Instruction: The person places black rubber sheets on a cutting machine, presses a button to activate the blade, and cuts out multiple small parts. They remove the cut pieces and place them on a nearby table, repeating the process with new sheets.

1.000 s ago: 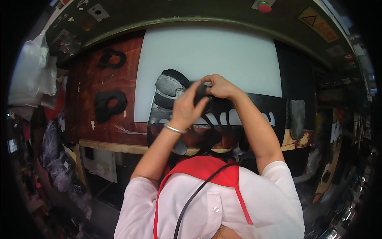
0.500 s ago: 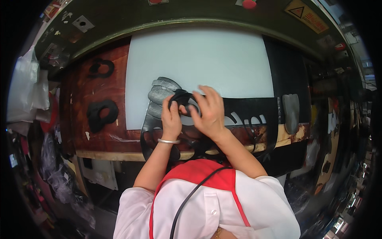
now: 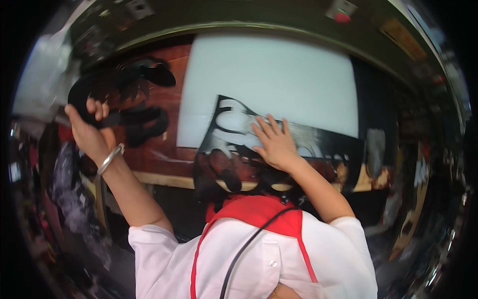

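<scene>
At left, the left hand (image 3: 91, 130) curled its fingers around a black piece (image 3: 78, 95). The right hand (image 3: 275, 145) lay fingers apart on a cut-out black sheet (image 3: 343, 145), best steadied flat.

Reddish-brown wooden bench (image 3: 176, 117) — dark green machine panel (image 3: 279, 16) beyond.

Wide head-worn view, facing down

Dim rim, fisheye bowing, widespread motion blur.
</scene>
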`<state>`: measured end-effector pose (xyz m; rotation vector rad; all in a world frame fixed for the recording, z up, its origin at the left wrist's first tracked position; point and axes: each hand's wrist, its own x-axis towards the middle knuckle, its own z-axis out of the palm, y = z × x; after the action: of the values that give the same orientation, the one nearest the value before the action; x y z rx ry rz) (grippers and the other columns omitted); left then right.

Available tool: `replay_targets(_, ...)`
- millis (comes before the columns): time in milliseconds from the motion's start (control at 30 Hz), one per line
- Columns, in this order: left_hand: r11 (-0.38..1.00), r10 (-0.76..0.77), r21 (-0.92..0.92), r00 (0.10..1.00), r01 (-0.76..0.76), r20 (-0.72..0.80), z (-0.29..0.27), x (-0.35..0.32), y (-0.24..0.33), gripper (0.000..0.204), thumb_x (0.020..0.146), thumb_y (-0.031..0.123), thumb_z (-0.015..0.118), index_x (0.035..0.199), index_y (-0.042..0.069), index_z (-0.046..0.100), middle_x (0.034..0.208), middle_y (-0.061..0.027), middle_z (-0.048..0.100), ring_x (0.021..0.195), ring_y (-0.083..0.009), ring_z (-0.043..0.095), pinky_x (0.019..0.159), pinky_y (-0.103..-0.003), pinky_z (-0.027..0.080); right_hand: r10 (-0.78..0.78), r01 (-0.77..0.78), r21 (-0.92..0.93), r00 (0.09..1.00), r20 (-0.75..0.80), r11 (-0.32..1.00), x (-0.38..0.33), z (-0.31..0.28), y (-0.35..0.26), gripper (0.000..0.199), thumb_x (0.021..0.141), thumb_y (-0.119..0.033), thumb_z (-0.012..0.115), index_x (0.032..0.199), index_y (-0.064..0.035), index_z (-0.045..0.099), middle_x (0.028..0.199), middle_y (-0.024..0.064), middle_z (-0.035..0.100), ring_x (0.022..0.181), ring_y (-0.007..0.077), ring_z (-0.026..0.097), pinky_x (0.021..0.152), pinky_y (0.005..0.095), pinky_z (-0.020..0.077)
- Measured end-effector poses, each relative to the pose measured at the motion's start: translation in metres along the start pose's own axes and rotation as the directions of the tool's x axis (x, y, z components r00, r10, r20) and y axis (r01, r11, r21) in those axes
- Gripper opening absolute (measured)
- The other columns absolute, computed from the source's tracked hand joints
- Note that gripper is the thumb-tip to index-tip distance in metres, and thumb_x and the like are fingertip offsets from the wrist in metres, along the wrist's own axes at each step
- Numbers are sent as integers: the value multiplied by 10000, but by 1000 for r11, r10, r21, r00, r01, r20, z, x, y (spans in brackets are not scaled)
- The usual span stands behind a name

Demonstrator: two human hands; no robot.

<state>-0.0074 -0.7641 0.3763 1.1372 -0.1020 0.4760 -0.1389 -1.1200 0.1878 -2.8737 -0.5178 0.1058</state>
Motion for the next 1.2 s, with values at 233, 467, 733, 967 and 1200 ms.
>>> replay_targets(233, 964, 166, 224, 982, -142, -91, -83, 39, 33, 280, 979, 300, 585, 871, 41, 581, 693, -88, 616, 485, -103, 480, 477, -237, 403, 533, -201, 726, 805, -261, 658, -45, -31, 60, 373, 884, -51, 646, 1245, 16, 579, 1224, 128, 610, 1147, 226, 570, 988, 327, 439)
replay_targets(467, 679, 423, 681, 904, -274, -59, -145, 44, -4, 191, 922, 145, 664, 1061, 16, 643, 673, -13, 580, 584, -46, 526, 510, -222, 432, 802, -535, 605, 474, -363, 590, -171, -31, 119, 300, 945, -151, 619, 1168, 49, 619, 1090, 126, 671, 1005, 185, 622, 899, 293, 475)
replay_targets(733, 84, 17, 792, 796, -604, 605, -116, -47, -168, 514, 755, 262, 765, 1190, 47, 596, 807, -99, 542, 724, -276, 563, 651, -367, 470, 953, -875, 377, 264, -153, 303, -263, 4, 140, 582, 961, -363, 586, 1340, 65, 477, 1333, 232, 522, 1256, 317, 482, 1067, 373, 359)
replay_targets(967, 145, 93, 908, 919, -393, 383, -93, -100, -152, 626, 711, 224, 757, 1269, 54, 530, 1157, -160, 490, 1083, -329, 465, 934, -467, 355, 857, -710, 529, 511, -68, 466, -304, -2, 156, 649, 971, -365, 562, 1465, -11, 334, 1472, 182, 395, 1323, 298, 413, 1092, 387, 325)
replay_targets(1200, 425, -161, 900, 971, -95, 179, -20, -225, -129, 539, 789, 208, 692, 1283, 51, 545, 1180, -179, 520, 1058, -366, 516, 916, -434, 458, 944, -660, 676, 258, -205, 328, -253, -49, 171, 477, 956, -367, 579, 1099, 85, 626, 1020, 158, 675, 906, 208, 596, 858, 362, 480)
